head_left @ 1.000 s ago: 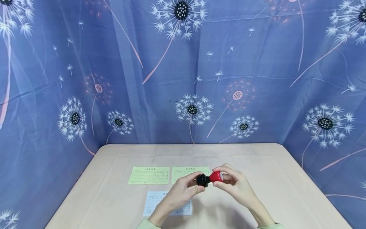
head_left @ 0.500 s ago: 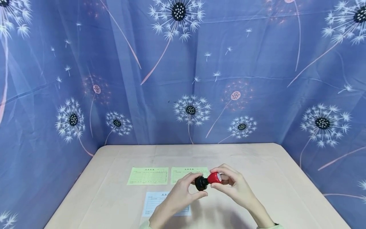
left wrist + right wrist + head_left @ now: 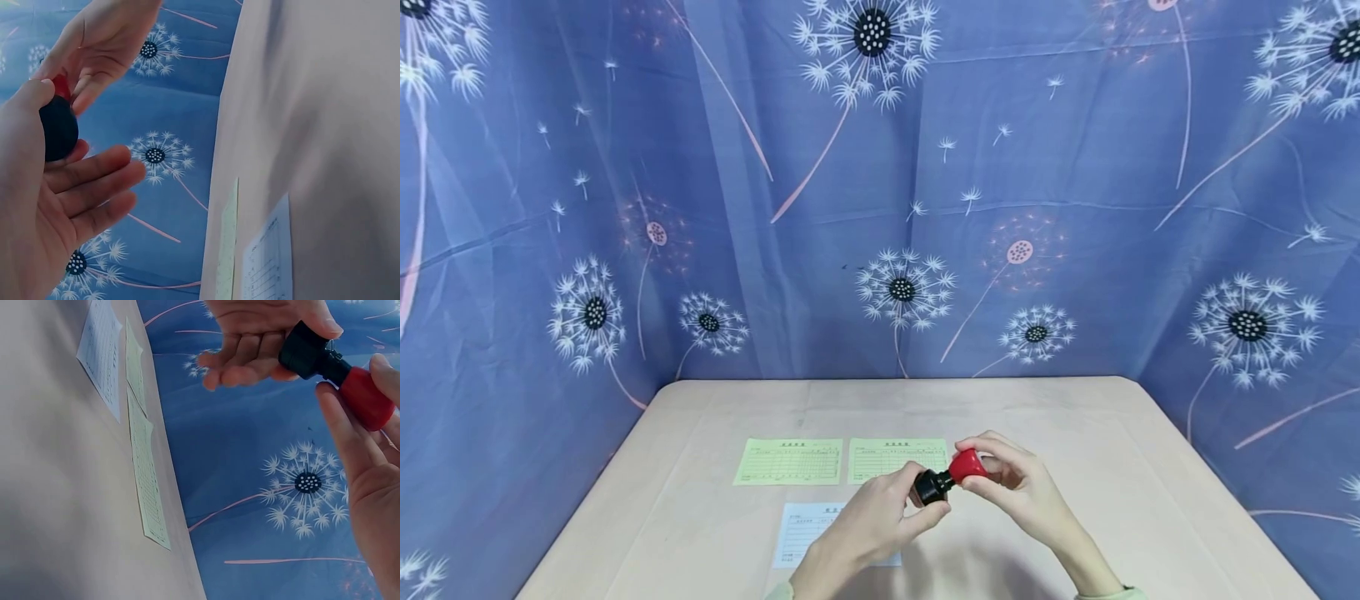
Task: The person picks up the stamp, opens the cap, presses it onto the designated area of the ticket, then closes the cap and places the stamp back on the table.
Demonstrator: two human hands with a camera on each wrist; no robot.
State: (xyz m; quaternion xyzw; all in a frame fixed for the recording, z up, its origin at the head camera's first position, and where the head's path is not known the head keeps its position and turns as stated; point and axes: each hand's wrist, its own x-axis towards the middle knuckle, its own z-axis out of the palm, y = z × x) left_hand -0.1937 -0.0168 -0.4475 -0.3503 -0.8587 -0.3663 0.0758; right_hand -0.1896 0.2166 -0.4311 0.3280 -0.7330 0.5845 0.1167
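Both hands hold a stamp above the table, with its red handle [image 3: 967,465] up to the right and its black base [image 3: 931,488] down to the left. The left hand [image 3: 876,523] pinches the base between thumb and index finger. In the left wrist view its other fingers [image 3: 103,181] stand spread away from the round black end. The right hand [image 3: 1028,497] grips the handle with thumb and fingertips. A narrow black neck [image 3: 334,367] shows between the two parts in the right wrist view.
Two green printed forms [image 3: 787,463] lie side by side on the pale table [image 3: 700,517]. A light blue form [image 3: 805,533] lies nearer, partly covered by the left forearm. A blue dandelion-print curtain [image 3: 820,317] surrounds the back and sides.
The stamp has turned: its base swung down and toward the left hand, and the handle's pale end has gone out of sight. Left hand shifted slightly lower; right hand stays nearly in place.
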